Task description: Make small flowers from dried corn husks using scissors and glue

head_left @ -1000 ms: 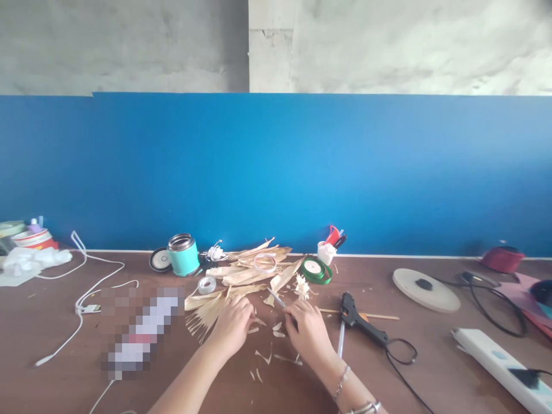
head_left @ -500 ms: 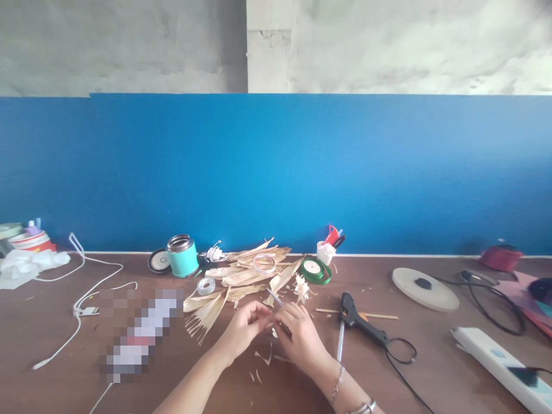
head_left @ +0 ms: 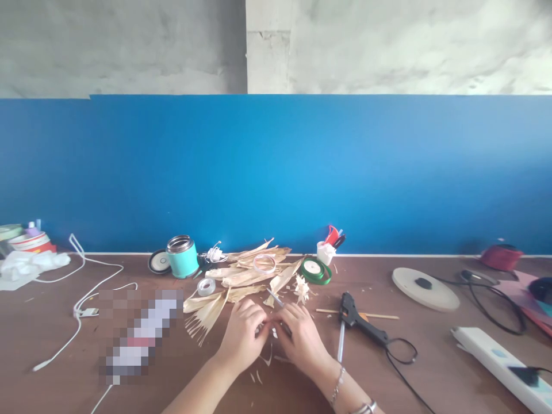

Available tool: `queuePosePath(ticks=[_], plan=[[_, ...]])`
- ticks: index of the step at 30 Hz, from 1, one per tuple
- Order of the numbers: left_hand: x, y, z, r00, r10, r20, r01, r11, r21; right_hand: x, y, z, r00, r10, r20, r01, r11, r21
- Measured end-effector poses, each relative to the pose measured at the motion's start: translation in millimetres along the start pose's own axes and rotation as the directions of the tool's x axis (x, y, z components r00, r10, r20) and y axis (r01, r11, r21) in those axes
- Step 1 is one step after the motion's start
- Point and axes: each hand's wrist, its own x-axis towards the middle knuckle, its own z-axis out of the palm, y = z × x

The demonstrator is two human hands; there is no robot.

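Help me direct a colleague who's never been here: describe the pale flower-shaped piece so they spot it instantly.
Start at the blue partition and come down to the brown table. Just in front of the green ribbon roll, and beyond the right hand, is the pale flower-shaped piece. Its small clustered points set it apart from the long, dry strips to its left.

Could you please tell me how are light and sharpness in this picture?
Head view: the wall looks dark just left of the pillar; same view, coarse pixel blocks hide something on the table; same view, fine detail between left hand and right hand is blurred.
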Motion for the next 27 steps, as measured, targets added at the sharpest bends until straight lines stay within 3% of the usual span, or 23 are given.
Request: queuePosePath(ticks=[8, 15, 22, 27], plan=[[-2.6, 9.0, 10.8, 0.994, -0.017, -0.112, 0.028, 0.995, 0.095, -2.2, -2.5, 14.1, 0.977, 0.088, -0.194, -0.106, 0.991, -0.082], [-2.4, 7.8, 7.8, 0.971, -0.108, -0.212, 0.123, 0.990, 0.061, -2.2, 7.2, 13.5, 0.944, 0.215, -0.251, -0.254, 0.958, -0.132], [-1.6, 4.9, 7.1, 0.984, -0.130, -0.125, 0.125, 0.991, -0.049, -0.8, 1.6, 7.4, 0.983, 0.094, -0.157, -0.086, 0.995, 0.056], [-2.4, 8.6, 6.9, 0.989, -0.123, -0.082, 0.120, 0.992, -0.034, -1.0, -1.0, 8.1, 0.986, 0.102, -0.134, -0.096, 0.994, 0.051]])
